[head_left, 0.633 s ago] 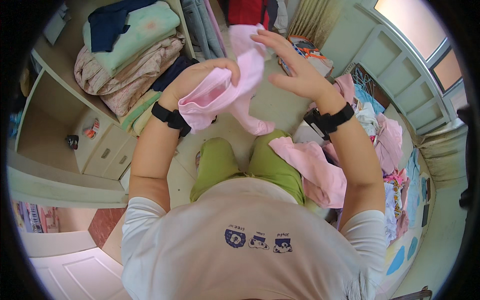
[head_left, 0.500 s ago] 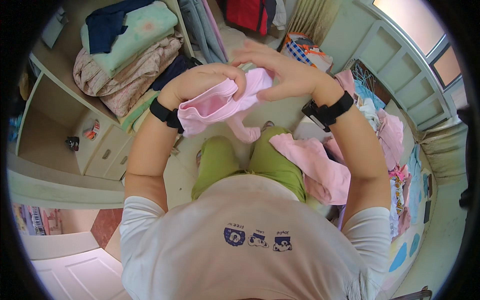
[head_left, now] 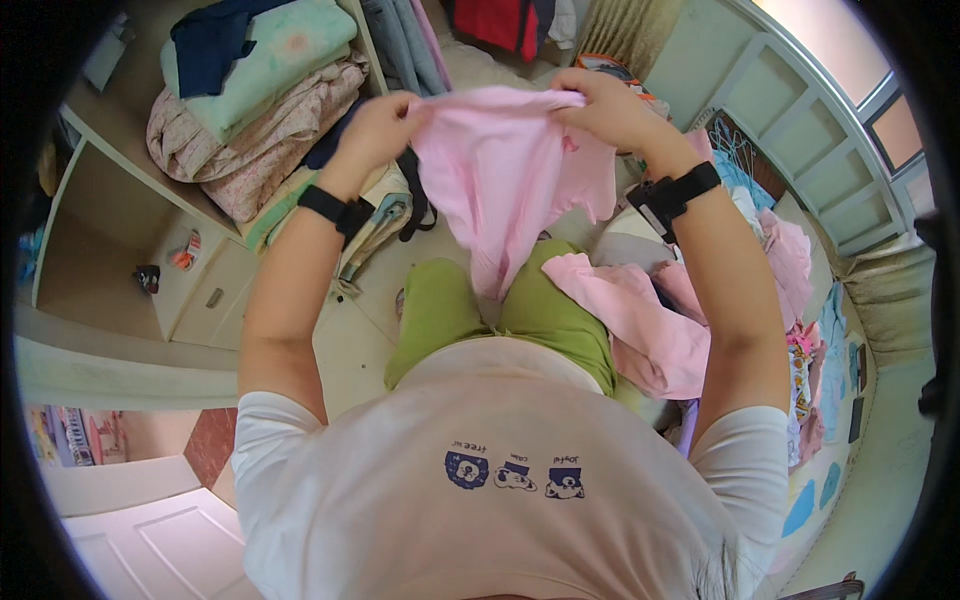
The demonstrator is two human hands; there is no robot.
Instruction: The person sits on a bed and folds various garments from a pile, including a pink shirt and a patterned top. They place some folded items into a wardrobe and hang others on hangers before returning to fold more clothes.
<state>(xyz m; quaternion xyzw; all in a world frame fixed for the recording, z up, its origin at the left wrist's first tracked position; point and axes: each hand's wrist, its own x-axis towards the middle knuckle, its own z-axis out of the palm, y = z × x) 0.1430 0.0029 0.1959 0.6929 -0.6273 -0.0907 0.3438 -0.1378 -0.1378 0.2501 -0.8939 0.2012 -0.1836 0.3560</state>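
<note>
Up ahead of my knees, a light pink garment (head_left: 490, 165) hangs stretched between both hands. My left hand (head_left: 378, 132) pinches its upper left corner, fingers closed. The upper right edge is gripped by my right hand (head_left: 608, 108), thumb and fingers pressed together. The cloth narrows toward its lower end, which dangles between my knees; whether it is a top or trousers I cannot tell. Another pink garment (head_left: 635, 325) lies draped across my right thigh and spills to the side.
An open wardrobe on the left holds folded quilts (head_left: 270, 110), with a navy cloth (head_left: 210, 45) on top. To the right, a bed carries heaped clothes (head_left: 785, 265) and wire hangers (head_left: 735, 150). A patterned bag (head_left: 610, 68) stands near the curtain (head_left: 630, 30).
The bunched pink garment has been opened out and now hangs spread. My hands have moved apart, left hand leftward and up, each holding an edge.
</note>
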